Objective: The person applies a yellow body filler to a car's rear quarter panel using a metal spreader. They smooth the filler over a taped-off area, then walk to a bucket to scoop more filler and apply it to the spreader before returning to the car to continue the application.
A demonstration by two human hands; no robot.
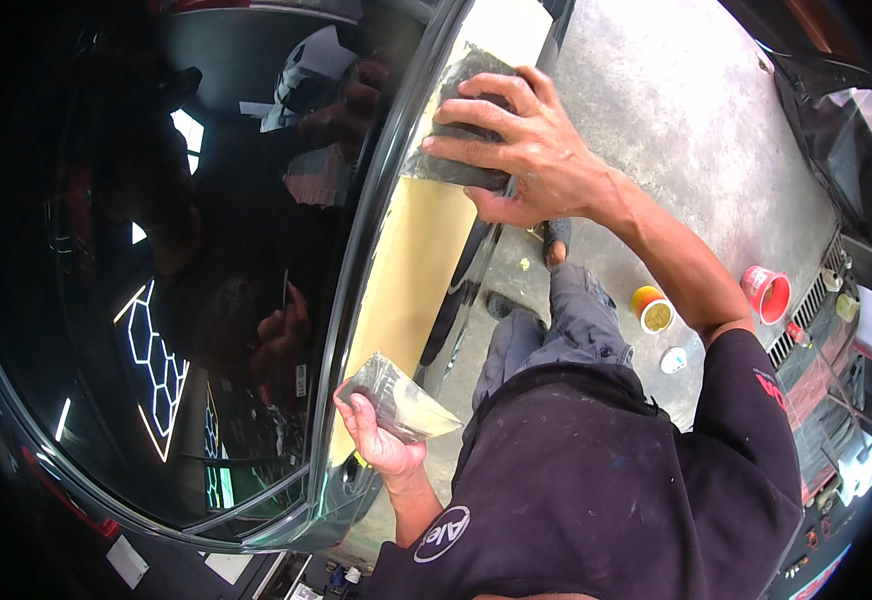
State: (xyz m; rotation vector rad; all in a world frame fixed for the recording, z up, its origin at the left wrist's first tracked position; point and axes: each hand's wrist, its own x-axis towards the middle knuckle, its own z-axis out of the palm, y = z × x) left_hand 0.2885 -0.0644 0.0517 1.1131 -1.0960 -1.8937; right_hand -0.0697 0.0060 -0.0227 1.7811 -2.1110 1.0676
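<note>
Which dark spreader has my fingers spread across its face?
The upper spreader, under the right hand; the left hand holds the lower spreader by its edge.

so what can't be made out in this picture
- The left hand: some fingers, hidden behind the gray scraper in the head view.
- The right hand: its palm, hidden by the back of the hand in that view.
- The pale yellow panel: the part covered by the dark flat tool, same view.
- The red bucket: contents too small to tell, head view.
- The car: left side lost in the view's dark rim.
</note>
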